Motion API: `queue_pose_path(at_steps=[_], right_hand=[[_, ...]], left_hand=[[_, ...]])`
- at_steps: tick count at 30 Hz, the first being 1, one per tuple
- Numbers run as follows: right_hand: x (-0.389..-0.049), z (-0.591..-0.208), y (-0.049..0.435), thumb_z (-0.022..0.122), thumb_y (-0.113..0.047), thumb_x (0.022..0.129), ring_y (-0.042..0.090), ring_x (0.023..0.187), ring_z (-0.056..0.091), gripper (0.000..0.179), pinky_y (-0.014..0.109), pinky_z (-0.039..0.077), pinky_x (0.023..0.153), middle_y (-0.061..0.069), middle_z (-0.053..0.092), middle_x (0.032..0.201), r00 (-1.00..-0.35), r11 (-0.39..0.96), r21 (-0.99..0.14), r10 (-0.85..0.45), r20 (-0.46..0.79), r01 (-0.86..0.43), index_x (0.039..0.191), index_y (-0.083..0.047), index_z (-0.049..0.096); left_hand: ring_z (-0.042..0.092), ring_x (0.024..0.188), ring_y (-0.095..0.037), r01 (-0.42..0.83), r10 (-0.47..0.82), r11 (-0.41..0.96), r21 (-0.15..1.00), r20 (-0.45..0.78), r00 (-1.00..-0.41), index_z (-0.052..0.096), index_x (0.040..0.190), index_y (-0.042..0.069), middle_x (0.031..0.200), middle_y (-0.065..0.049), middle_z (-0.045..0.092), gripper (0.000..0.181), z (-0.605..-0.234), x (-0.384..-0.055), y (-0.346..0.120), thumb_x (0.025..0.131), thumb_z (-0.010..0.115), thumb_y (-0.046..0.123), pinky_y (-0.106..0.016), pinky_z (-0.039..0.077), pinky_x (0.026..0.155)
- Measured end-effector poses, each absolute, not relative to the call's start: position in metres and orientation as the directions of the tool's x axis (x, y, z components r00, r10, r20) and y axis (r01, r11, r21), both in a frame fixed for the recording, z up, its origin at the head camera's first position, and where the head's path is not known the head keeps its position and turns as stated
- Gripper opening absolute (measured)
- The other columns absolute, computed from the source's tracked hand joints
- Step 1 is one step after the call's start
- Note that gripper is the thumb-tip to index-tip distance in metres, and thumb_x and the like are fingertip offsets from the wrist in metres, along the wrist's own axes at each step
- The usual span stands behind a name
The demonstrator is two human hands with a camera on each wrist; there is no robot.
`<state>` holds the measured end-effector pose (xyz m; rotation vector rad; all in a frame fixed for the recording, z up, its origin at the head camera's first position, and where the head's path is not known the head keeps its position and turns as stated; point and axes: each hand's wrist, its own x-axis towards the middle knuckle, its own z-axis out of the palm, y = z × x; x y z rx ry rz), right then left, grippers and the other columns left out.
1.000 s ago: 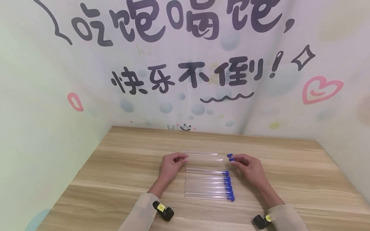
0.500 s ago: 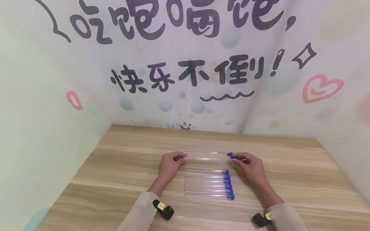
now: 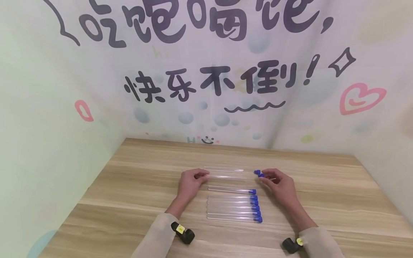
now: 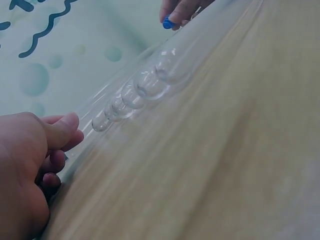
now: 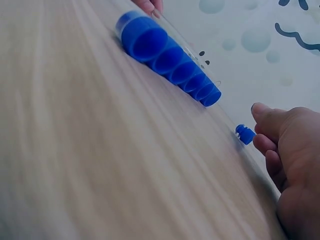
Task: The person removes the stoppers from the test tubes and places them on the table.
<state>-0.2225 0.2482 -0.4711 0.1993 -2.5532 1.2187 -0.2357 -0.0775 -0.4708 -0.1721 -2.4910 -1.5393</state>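
On the left side of the counter (image 3: 106, 200), which has streaky wood grain, a beige sleeve (image 3: 156, 236) leads to the left hand (image 3: 190, 183). The thumb and fingers of this hand come together on the end of an uncapped tube (image 3: 227, 177), clear and smooth, lying crosswise between the two hands. Behind it lies another uncapped tube (image 3: 223, 169). Nearer to the person, a single capped tube (image 3: 229, 189) and then a close row of capped tubes (image 3: 232, 208) occupy the space between the arms; their left ends are round like domes, and on their right ends sit blue round caps. More to the right, a loose blue cap (image 3: 257, 172) is just beside the fingertips of the right hand (image 3: 280, 184), which pinches a second blue cap (image 3: 261, 175). Along the back hangs a pale cloth (image 3: 180, 125) with thick dark letters.
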Motion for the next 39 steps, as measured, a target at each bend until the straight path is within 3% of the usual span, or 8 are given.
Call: queue_pose_path(at_steps=[11,17,24,39], right_hand=[[-0.2237,-0.4702,0.2467,0.073,-0.031,0.084,0.016,0.082,0.061,0.025,0.026,0.048,0.072,-0.002,0.068,0.094,-0.979,0.648,-0.745,-0.010,0.202,-0.160,0.104,-0.017,0.069],[-0.2250,-0.4695,0.2440,0.075,-0.027,0.083,0.017,0.078,0.057,0.023,0.030,0.046,0.070,-0.001,0.065,0.091,-0.977,0.674,-0.719,-0.018,0.211,-0.168,0.102,-0.016,0.070],[-0.2243,-0.4690,0.2435,0.074,-0.024,0.084,0.018,0.087,0.062,0.022,0.038,0.048,0.079,0.002,0.068,0.099,-0.977,0.667,-0.725,-0.021,0.211,-0.171,0.103,-0.013,0.070],[-0.2292,-0.4738,0.2424,0.075,-0.020,0.084,0.020,0.086,0.064,0.023,0.038,0.050,0.079,0.005,0.067,0.096,-0.969,0.687,-0.700,-0.020,0.246,-0.192,0.102,-0.009,0.070]], left_hand=[[0.056,0.068,-0.009,0.220,0.022,0.459,0.861,0.237,-0.971,0.076,0.087,0.014,0.075,0.005,0.065,0.010,-0.4705,-0.2378,-0.0764,0.078,0.079,0.014,-0.025,0.046,0.061],[0.056,0.069,-0.010,0.207,0.012,0.458,0.865,0.227,-0.974,0.075,0.088,0.016,0.077,0.006,0.065,0.011,-0.4723,-0.2384,-0.0763,0.078,0.079,0.014,-0.025,0.046,0.062],[0.054,0.071,-0.011,0.210,-0.003,0.485,0.849,0.242,-0.970,0.075,0.089,0.017,0.079,0.007,0.062,0.012,-0.4736,-0.2390,-0.0766,0.078,0.079,0.015,-0.026,0.045,0.062],[0.051,0.068,-0.010,0.233,0.000,0.547,0.804,0.278,-0.961,0.075,0.088,0.015,0.075,0.006,0.056,0.013,-0.4741,-0.2417,-0.0739,0.076,0.081,0.013,-0.026,0.044,0.061]])
